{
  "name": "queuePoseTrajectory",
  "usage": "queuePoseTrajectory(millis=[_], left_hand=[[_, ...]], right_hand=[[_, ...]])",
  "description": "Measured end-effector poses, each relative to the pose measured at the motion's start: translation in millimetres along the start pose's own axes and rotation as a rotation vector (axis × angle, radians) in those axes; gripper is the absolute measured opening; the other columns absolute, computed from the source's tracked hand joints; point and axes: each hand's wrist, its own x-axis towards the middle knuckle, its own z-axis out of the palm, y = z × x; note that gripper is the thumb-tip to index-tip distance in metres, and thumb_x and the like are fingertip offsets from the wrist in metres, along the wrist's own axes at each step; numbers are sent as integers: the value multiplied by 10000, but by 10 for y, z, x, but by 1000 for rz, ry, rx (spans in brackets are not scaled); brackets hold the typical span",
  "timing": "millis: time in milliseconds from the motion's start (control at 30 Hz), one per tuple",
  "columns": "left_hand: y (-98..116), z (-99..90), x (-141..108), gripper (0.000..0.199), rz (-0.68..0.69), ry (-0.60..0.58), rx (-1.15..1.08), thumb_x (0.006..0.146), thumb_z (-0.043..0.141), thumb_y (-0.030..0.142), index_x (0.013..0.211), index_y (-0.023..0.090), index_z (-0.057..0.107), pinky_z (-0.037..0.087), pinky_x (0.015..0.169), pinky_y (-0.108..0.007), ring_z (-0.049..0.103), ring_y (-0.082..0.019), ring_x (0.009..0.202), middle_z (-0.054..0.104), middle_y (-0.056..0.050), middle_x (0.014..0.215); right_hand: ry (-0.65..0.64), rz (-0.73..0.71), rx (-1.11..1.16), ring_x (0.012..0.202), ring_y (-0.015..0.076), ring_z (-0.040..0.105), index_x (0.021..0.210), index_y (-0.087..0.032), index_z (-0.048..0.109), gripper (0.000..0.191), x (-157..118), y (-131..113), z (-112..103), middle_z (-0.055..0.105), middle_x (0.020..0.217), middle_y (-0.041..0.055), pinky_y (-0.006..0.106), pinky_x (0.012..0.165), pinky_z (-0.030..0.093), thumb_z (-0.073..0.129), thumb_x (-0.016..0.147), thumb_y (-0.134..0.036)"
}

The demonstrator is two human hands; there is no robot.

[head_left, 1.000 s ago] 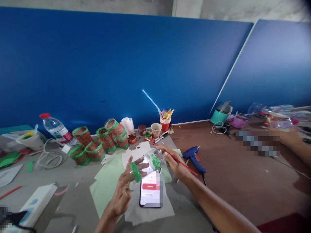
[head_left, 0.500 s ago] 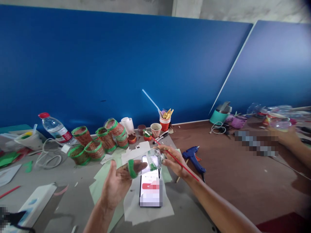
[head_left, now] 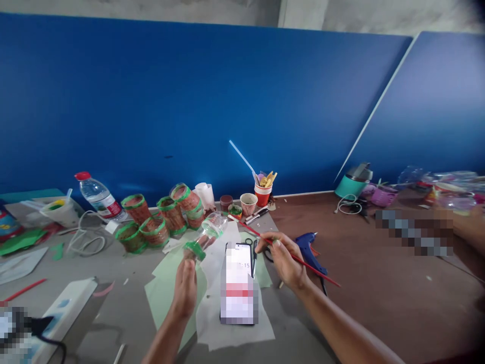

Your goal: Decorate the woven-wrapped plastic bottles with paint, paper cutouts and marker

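Observation:
My left hand [head_left: 185,288] holds a clear plastic bottle piece [head_left: 212,227] by its green-painted end, with some fingers hidden at the opening. The piece is tilted, its clear end pointing up and away to the right. In my right hand [head_left: 285,258] is a thin red paintbrush [head_left: 308,264], gripped like a pen. Its pale tip points left, close to a small cup of green paint [head_left: 235,210]; I cannot tell whether it touches. Below and between my hands lies a lit phone [head_left: 239,283] on white paper [head_left: 261,331].
Several brown containers with green rims [head_left: 154,230] stand left of centre, beside a water bottle [head_left: 99,197]. A blue glue gun [head_left: 308,250] lies right of my right hand. Behind are a paper cup [head_left: 248,205] and a tool-filled red cup [head_left: 262,194]. Another person's hand [head_left: 468,222] is far right.
The bottle piece has moved left and tipped upward in my left hand, away from above the phone. My right hand has shifted right and slightly down with the paintbrush. The view has turned slightly left.

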Motion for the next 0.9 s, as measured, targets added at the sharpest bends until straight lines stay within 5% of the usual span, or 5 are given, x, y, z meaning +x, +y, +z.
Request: queuePoseTrajectory(millis=[367,900], left_hand=[[-45,-92,-29,447,65,-38,102,738,671,520,1075,227,671,277,1126,-488,439,-362,1292,671,-111,1149],[-117,-59,51,544,75,52,-10,789,562,609,1135,197,639,357,1072,-451,532,-313,1216,683,-107,1129]], right_hand=[[-115,29,-34,672,196,622,956,-200,695,270,-32,-2,70,704,718,61,334,638,483,520,920,-402],[-100,74,95,635,179,595,990,-210,693,251,-44,81,49,705,733,59,307,609,457,555,902,-400]])
